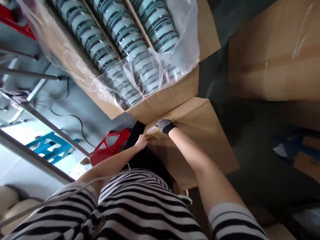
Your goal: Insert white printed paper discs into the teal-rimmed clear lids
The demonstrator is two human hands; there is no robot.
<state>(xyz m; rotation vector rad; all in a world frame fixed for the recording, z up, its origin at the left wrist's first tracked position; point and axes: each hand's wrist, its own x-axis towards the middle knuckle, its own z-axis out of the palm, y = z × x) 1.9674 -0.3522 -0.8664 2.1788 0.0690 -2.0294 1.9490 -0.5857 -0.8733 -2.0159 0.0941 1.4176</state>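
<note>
My right hand (163,126), in a dark checkered glove that leaves the fingertips bare, is closed at one end of a small white strip (151,129). The strip lies along the top edge of a closed-looking cardboard box (202,136) in front of my body. My left hand (141,141), bare, has its fingers pressed together at that box's left corner, just below the strip; what they pinch is hidden. Beyond both hands, an open carton (167,101) holds rows of stacked round glass pieces (122,31), partly covered by clear plastic film (185,40).
A red plastic stool (110,146) stands left of my hands, with a blue stool (52,146) farther left. Metal frame bars (47,136) and a black cable (75,116) cross the left side. A large cardboard box (272,56) stands at the right.
</note>
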